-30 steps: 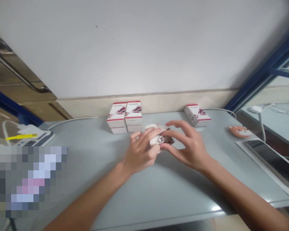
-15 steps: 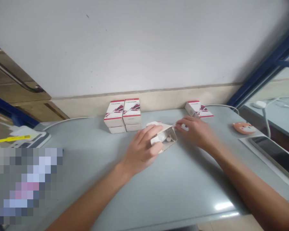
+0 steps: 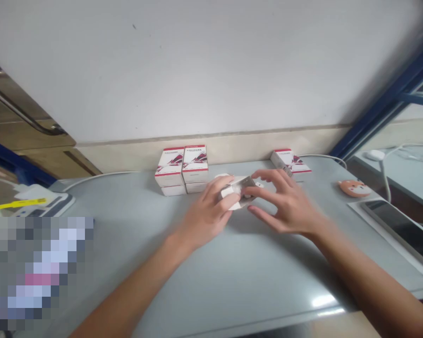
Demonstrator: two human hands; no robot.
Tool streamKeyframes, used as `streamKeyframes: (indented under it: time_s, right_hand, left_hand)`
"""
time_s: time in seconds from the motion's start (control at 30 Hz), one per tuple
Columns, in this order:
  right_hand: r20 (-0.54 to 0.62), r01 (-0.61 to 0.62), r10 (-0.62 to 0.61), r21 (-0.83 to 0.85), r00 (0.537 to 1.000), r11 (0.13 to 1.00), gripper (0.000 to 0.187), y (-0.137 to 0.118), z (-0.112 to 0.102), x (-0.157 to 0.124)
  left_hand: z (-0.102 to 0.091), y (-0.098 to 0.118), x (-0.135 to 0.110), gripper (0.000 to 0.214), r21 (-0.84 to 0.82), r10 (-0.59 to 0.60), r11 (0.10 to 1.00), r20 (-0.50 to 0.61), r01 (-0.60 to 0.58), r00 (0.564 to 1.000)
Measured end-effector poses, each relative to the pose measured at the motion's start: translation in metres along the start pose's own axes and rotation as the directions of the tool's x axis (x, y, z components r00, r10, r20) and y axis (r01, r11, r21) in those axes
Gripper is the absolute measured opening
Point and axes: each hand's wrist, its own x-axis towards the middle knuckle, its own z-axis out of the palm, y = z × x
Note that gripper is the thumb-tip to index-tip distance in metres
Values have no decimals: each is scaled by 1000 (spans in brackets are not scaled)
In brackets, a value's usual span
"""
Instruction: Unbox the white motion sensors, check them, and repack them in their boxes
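Note:
My left hand (image 3: 208, 212) is wrapped round a small white carton (image 3: 237, 204), held just above the table with its open end tilted toward me and to the right. White pieces show inside the carton, too small to make out. At the carton's mouth is my right hand (image 3: 289, 202), fingers spread. One of its fingertips reaches into the opening; another lies along the upper edge, and the thumb stays apart below. I see no object between these fingers.
Several white-and-red boxes (image 3: 181, 169) stand against the wall behind my left hand. Another box (image 3: 291, 161) lies at the back right. An orange animal-faced case (image 3: 355, 188) and a phone (image 3: 398, 230) are on the right, a power strip (image 3: 56, 206) on the left.
My right hand has moved in from the carton's right edge to its opening, its fingers spreading and one going inside. The carton has tilted slightly in my left hand.

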Motion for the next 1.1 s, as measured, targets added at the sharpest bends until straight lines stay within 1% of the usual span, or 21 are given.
streamKeyframes:
  time_s: [0.07,0.13,0.2,0.27,0.33,0.4,0.47,0.6,0.67,0.73,0.77,0.8,0.83,0.87,0.9,0.93,0.97,1.0,1.03,1.07,1.1]
  right_hand:
    - [11,-37,37,-58,999,998,24,7,3,-1]
    - [-13,-69,68,-97,998,993,21,10,4,-2]
    - [-17,-80,79,-89,997,993,25,10,3,-1]
    - [-1,-66,66,-62,998,996,32,7,3,0]
    - [9,-66,67,-43,998,997,31,4,3,1]
    - [-8,-80,80,-18,997,997,24,4,4,1]
    - [-38,-105,107,39,994,994,19,6,4,0]
    - [-85,-134,161,260,983,956,16,6,3,0]
    - [-159,-136,198,334,967,933,16,4,2,2]
    - [-265,-188,286,341,921,921,18,5,2,3]
    - [-297,-251,351,326,888,911,19,7,4,3]
    - [-296,-343,428,299,854,891,19,11,6,2]
    - [-252,-450,509,257,823,855,18,17,9,0]
    - [-171,-562,594,202,786,802,16,23,12,-3]
    - [-56,-659,668,124,742,742,13,31,17,-6]
    - [56,-725,722,46,689,688,10,38,22,-11]
    - [141,-761,755,-19,640,648,11,44,27,-15]
    - [194,-774,769,-67,609,630,12,49,32,-20]
    - [223,-772,769,-91,600,629,12,54,37,-25]
    - [233,-761,758,-98,609,641,13,57,42,-29]
    - [234,-743,740,-95,630,663,14,59,46,-33]
  left_hand:
    - [-1,0,0,48,-6,-16,1000,7,16,1000]
    - [-1,0,0,47,-7,-23,1000,17,23,1000]
    - [-1,0,1,47,11,-25,1000,17,25,1000]
    - [-1,1,1,48,28,-30,999,5,30,1000]
    - [-1,1,0,49,25,-47,999,-8,47,999]
    - [-1,1,0,48,18,-48,999,-3,48,999]
    - [-1,1,0,46,27,-45,999,7,45,999]
    - [-2,0,0,46,28,-29,999,1,29,1000]
    - [-2,-1,1,47,27,-30,999,-11,30,999]
    - [-1,-3,1,50,25,-51,998,-33,52,998]
    - [-1,-4,0,52,18,-70,997,-48,71,996]
    - [0,-5,0,54,4,-90,996,-63,90,994]
    - [0,-7,-1,57,-14,-108,994,-77,107,991]
    - [1,-8,-2,59,-31,-126,992,-89,124,988]
    - [1,-9,-3,62,-46,-148,988,-97,144,984]
    - [2,-10,-4,64,-56,-170,985,-103,165,980]
    - [3,-10,-5,66,-61,-189,981,-106,183,976]
    - [4,-10,-6,67,-61,-207,978,-114,201,972]
    - [5,-10,-7,69,-59,-225,974,-121,219,967]
    - [6,-10,-7,69,-58,-238,971,-126,233,963]
    - [7,-10,-8,69,-57,-245,969,-131,240,960]
